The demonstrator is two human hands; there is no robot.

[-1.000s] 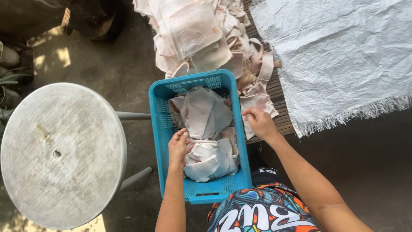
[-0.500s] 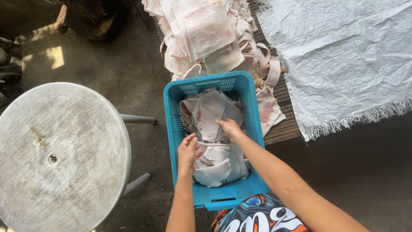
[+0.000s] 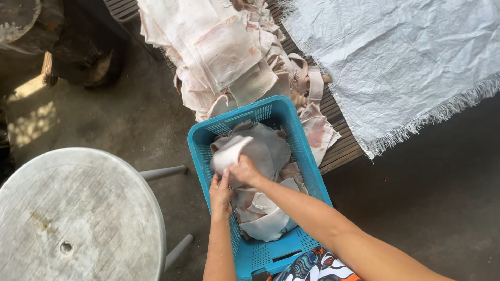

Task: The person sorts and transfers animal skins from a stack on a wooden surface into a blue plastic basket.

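Both hands were down inside the blue plastic basket (image 3: 304, 156), close together over its left half. Right hand (image 3: 245, 170) was closed around a pale rolled sheet (image 3: 229, 152), its fingers curled over the near end of the roll, so the piece was pinched rather than merely touched. Left hand (image 3: 220, 193) sat just below and slightly to the left of the right one, fingers drawn together and pointing up toward the same piece, the fingertips touching or almost touching its lower edge; whether it truly gripped anything could not be told.

That rolled sheet lay up and to the left of the right hand, toward the basket's far left corner, its long axis running on a slant from the hand out to that corner. Of the two, the right hand was the nearer and already had it. Under it more pale, pink-tinged sheets (image 3: 263, 221) filled the basket in loose layers, the largest near the person's body.

Beyond the basket's far rim a heap of similar sheets and strips (image 3: 224, 52) lay on a slatted counter (image 3: 341, 148), beside a white woven cloth (image 3: 406, 67) with a frayed edge. A round grey table (image 3: 78, 218) stood well apart to the left.
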